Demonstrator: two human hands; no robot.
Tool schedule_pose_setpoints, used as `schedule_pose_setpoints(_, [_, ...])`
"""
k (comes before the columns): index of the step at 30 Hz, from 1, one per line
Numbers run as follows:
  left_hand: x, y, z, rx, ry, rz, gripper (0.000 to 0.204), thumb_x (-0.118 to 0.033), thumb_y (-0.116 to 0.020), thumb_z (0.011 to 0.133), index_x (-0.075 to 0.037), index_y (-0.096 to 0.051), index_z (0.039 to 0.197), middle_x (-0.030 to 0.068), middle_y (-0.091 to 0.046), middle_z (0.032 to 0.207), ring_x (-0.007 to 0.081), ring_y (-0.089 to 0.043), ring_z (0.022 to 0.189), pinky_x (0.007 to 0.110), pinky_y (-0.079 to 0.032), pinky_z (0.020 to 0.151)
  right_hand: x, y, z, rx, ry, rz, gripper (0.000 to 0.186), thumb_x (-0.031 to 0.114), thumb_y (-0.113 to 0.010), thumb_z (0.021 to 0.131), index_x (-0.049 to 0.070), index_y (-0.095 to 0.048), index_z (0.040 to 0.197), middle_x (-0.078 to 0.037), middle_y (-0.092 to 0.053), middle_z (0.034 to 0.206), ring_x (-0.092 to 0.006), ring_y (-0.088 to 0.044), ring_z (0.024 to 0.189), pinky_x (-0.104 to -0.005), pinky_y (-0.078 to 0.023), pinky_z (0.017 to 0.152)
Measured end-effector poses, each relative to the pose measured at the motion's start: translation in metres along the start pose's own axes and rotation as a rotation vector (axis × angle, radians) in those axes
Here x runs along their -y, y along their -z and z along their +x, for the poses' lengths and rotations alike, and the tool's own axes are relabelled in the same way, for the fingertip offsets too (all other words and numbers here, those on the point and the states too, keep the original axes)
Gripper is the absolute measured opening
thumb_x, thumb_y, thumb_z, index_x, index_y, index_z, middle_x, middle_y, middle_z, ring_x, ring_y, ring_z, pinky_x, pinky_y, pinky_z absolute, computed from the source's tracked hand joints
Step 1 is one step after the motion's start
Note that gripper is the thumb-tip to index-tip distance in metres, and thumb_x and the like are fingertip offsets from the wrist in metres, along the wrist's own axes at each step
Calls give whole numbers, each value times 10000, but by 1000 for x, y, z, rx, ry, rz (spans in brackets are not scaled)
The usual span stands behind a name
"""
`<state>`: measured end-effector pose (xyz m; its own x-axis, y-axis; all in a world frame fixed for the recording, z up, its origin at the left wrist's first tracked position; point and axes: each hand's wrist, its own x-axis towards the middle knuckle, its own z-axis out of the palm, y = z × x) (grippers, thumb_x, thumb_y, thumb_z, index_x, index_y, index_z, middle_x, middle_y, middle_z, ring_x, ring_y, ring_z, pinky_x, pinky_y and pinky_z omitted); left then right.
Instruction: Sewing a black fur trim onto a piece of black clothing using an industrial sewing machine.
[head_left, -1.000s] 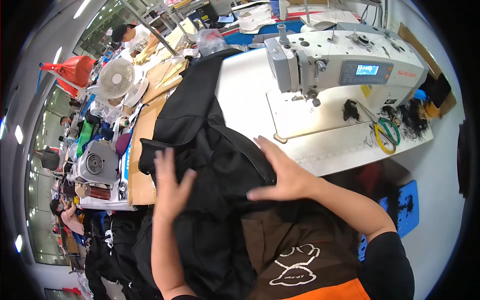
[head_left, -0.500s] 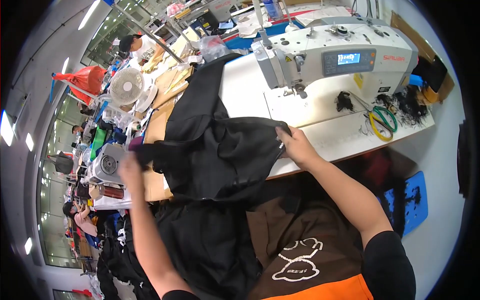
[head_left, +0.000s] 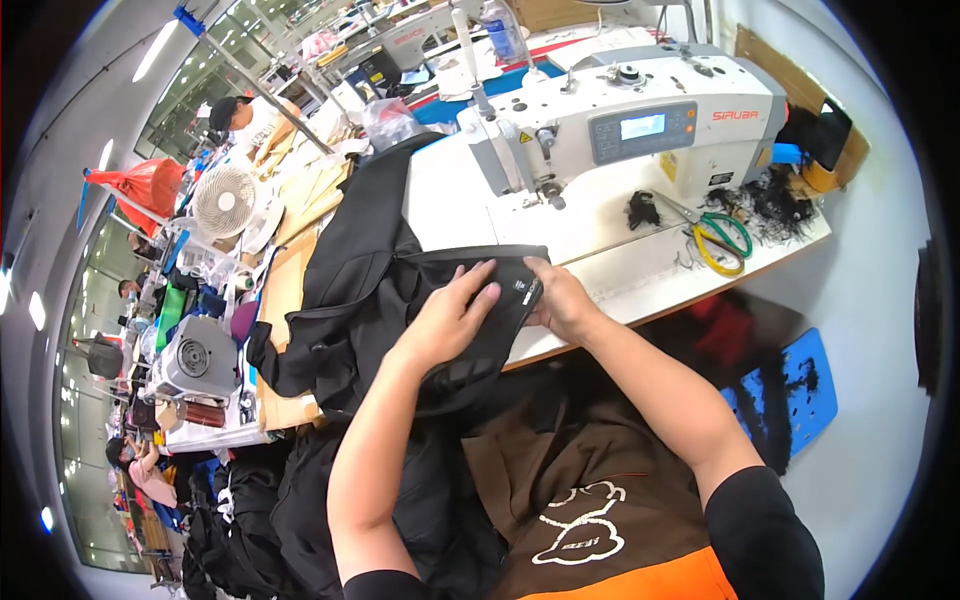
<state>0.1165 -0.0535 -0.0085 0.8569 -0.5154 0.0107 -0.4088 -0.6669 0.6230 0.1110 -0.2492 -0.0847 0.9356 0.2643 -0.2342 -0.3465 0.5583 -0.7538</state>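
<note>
A black garment (head_left: pixel 345 325) lies spread over the table's front edge, part of it running back beside the sewing machine (head_left: pixel 640 125). At its right corner, my right hand (head_left: pixel 565 305) pinches the edge, next to a small dark label (head_left: pixel 520 287) with pale print. My left hand (head_left: pixel 440 325) rests on the cloth just left of that label, fingers stretched out and their tips showing on top of the fabric. The sewing machine's needle area stands a little beyond both hands. What lies under the cloth is hidden.
Yellow-and-green-handled scissors (head_left: pixel 720 245) lie at the table's right, near black thread scraps (head_left: pixel 775 205). A blue perforated plastic piece (head_left: pixel 808 390) is below. Brown cloth with a white outline print (head_left: pixel 580 535) covers my lap. A fan (head_left: pixel 225 200) and another person (head_left: pixel 245 115) are farther left.
My left hand has let go of the garment's left part and moved right onto the cloth near the label. That left part now lies on the table. The view has shifted slightly.
</note>
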Motion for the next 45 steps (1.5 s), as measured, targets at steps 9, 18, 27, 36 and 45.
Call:
schedule_pose_setpoints(9, [40,-39,12,-214,81,91,430,-316,-577,1039,90,-521,1171,320,-515,1260,530,-507,1176,562,-397,1080,-24,-3,-96,50,-159,-220,524,369,-420,1109,-126,-535,1236,-212,-722,950,-292,-751,750,-373,-624,738])
schedule_pose_setpoints(18, [22,-69,35,-240,173,396,668,-414,-657,978,-57,-408,1485,256,-373,1454,549,-287,1428,753,-259,1095,33,23,-70,-98,404,-1474,209,199,-727,921,11,-654,978,-125,-658,721,-330,-678,667,-386,-532,598])
schedule_pose_setpoints(27, [48,-56,79,-241,-76,439,468,-364,-662,967,-74,-609,1330,154,-503,1491,500,-314,1455,764,-260,1097,38,58,-36,67,836,-1536,324,205,-790,829,83,-729,1123,-36,-612,952,-242,-567,800,-378,-479,703])
schedule_pose_setpoints(36, [82,-45,143,-60,-140,119,377,-220,-708,854,-62,-694,1196,189,-648,1266,431,-534,1223,532,-388,1084,48,60,-11,-2,788,-1717,438,264,-789,836,81,-689,1221,-54,-581,1009,-253,-562,871,-395,-475,749])
schedule_pose_setpoints(45, [82,-34,173,-37,-261,144,435,-253,-680,842,-141,-692,1263,143,-611,1394,415,-507,1318,567,-350,1141,47,50,-10,-118,696,-1777,504,324,-757,870,99,-649,1307,-82,-572,1034,-283,-547,937,-414,-461,832])
